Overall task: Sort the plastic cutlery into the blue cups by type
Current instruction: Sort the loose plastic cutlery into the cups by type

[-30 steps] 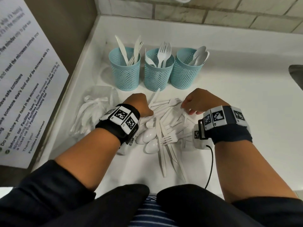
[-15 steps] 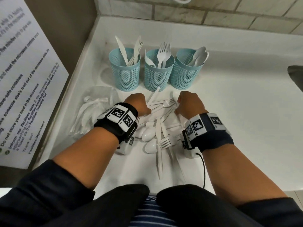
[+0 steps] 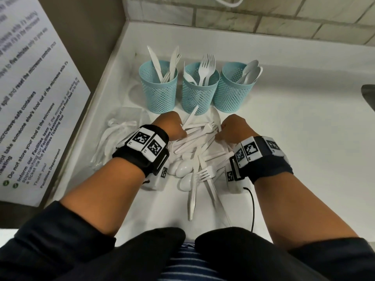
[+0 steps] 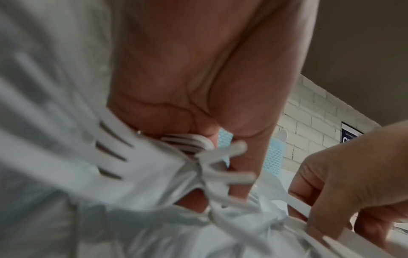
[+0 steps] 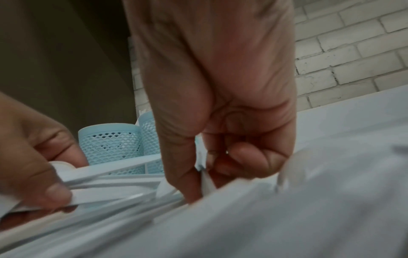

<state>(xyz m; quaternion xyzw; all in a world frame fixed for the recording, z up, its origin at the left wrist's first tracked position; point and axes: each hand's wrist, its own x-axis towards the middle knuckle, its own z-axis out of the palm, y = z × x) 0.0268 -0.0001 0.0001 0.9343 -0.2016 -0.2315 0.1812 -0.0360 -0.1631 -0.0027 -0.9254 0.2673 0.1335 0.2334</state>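
Three blue mesh cups stand in a row at the back: the left cup [image 3: 158, 92] holds knives, the middle cup [image 3: 199, 96] forks, the right cup [image 3: 233, 94] spoons. Before them lies a pile of white plastic cutlery [image 3: 200, 157]. My left hand [image 3: 178, 130] is on the pile's far left, fingers curled round a bundle of forks [image 4: 187, 143] and handles [image 5: 110, 183]. My right hand [image 3: 223, 130] is at the pile's far right. Its thumb and forefinger [image 5: 203, 171] pinch a white piece that looks like a spoon [image 3: 217, 119].
A clear bag of wrapped cutlery [image 3: 121, 138] lies left of the pile. A printed notice [image 3: 30, 98] hangs on the left wall, and a brick wall runs behind the cups. A dark sink edge [image 3: 369, 94] shows at far right. A black cable [image 3: 252, 209] trails from my right wrist.
My right hand has moved left and forward, from the pile's right side to its far edge, and closed on a white piece. The left hand has stayed almost still on its bundle.
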